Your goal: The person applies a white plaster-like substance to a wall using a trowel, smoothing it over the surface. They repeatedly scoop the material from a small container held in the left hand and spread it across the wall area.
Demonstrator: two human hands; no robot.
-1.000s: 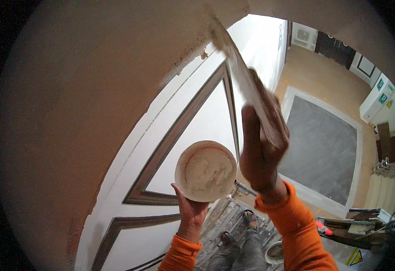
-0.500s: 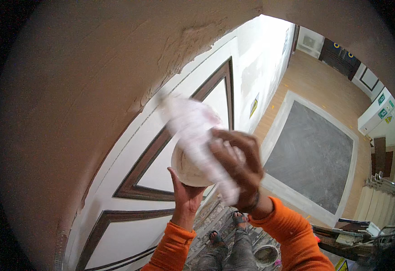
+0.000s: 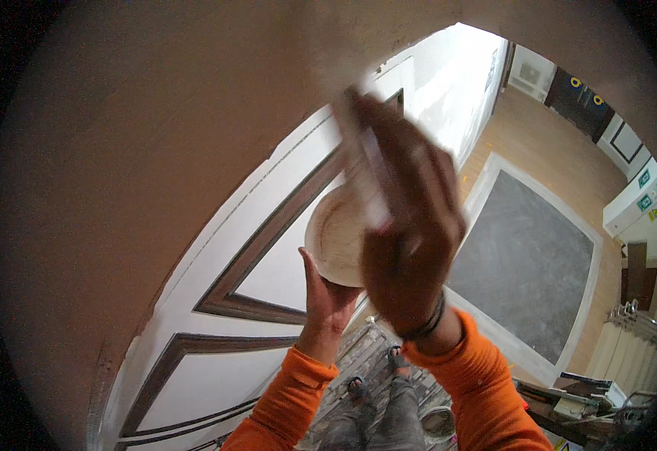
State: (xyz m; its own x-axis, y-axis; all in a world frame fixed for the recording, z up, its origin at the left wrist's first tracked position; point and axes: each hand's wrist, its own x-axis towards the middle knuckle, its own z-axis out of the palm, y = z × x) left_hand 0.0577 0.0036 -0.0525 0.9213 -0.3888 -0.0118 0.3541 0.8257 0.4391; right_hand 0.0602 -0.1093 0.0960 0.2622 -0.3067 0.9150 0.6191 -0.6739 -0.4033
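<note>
My left hand (image 3: 327, 304) holds a round, whitish bowl (image 3: 334, 244) from below, its thumb up along the side. The bowl's inside has smears, and my right hand hides its right side. Blurred by motion, my right hand (image 3: 411, 218) is closed round a pale, whitish thing (image 3: 349, 143) whose kind I cannot make out. It reaches up from the fingers toward the brown, plaster-like surface (image 3: 155, 128). Whether it touches that surface is unclear. The surface has an uneven lower edge.
A white wall with dark-framed panels (image 3: 242, 274) runs below the brown surface. My feet (image 3: 357, 389) stand on worn planks (image 3: 337, 353), with a round bucket (image 3: 439, 425) beside them. Farther down is a floor with a grey rectangle (image 3: 527, 263). Stacked boards and metal frames (image 3: 636, 319) stand right.
My right hand has moved up with the pale thing, turning it more upright and closer to the brown surface. The bowl in my left hand has shifted slightly up and right.
</note>
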